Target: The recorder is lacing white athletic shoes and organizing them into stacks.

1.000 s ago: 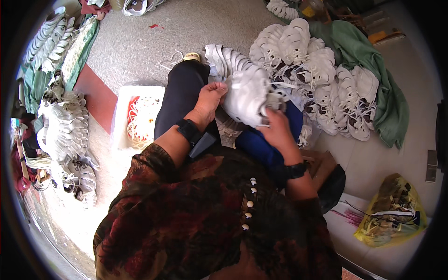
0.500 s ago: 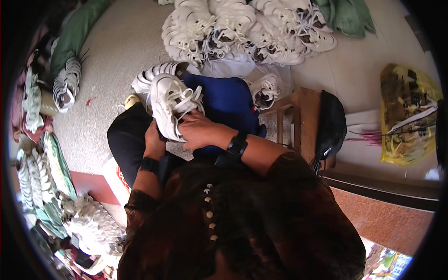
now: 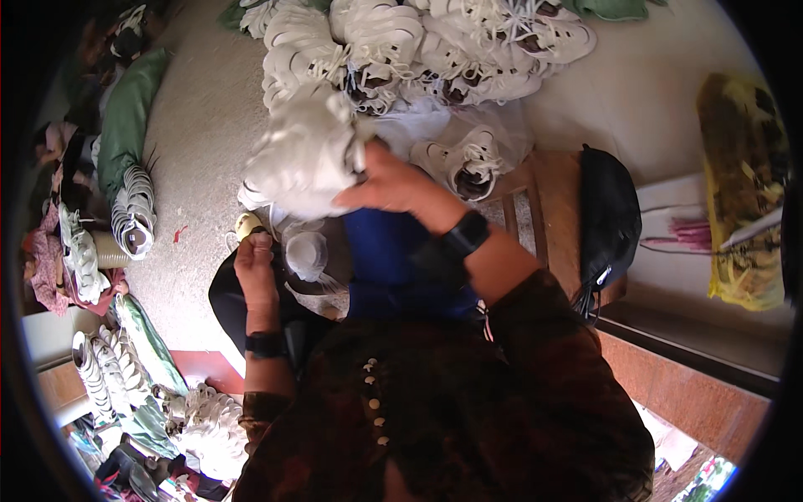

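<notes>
My right hand (image 3: pixel 395 180) grips a white lace-up sneaker (image 3: pixel 305 155) by its near end, held out in front of me and smeared by motion. More white shoe parts show under its left side, but I cannot tell how many. My left hand (image 3: pixel 255 263) is closed beside my dark-clad left knee, thumb against fingers. Right above its fingertips is a small yellow object (image 3: pixel 248 224); whatever the hand grips is too small to make out. Another white sneaker (image 3: pixel 473 164) lies to the right, its opening toward me.
Many white sneakers (image 3: pixel 376 38) are heaped at the far side on clear plastic. A wooden stool (image 3: pixel 548 201) with a black bag (image 3: pixel 609 222) stands at right, then a yellow plastic bag (image 3: pixel 744 192). A clear-wrapped white item (image 3: pixel 307 251) sits near my knees. Nested shoes (image 3: pixel 134 213) lie at left.
My left hand has let go of the sneaker and dropped down left toward the yellow object. My right hand has carried the sneaker slightly up and away, uncovering the clear-wrapped item.
</notes>
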`<move>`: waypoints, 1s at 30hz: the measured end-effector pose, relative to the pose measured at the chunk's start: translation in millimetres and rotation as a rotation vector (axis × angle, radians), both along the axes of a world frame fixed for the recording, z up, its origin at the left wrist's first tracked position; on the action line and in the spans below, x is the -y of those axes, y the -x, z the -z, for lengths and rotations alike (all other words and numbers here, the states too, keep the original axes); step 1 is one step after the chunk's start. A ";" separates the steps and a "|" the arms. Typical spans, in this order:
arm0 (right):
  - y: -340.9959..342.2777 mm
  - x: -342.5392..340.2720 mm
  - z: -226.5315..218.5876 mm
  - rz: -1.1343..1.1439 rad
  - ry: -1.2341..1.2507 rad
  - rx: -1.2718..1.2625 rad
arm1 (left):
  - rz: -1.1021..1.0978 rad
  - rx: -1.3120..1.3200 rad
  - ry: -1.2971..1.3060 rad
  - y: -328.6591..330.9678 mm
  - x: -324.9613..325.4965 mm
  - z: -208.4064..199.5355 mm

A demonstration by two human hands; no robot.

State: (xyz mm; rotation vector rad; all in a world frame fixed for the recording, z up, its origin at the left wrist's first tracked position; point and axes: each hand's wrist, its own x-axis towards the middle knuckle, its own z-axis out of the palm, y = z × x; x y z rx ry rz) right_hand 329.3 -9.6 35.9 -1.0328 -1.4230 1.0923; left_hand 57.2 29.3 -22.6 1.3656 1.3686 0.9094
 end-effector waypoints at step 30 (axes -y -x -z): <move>-110.7 -63.9 354.7 -0.135 0.367 1.163 | 0.386 -0.417 -0.151 -40.9 -30.5 41.1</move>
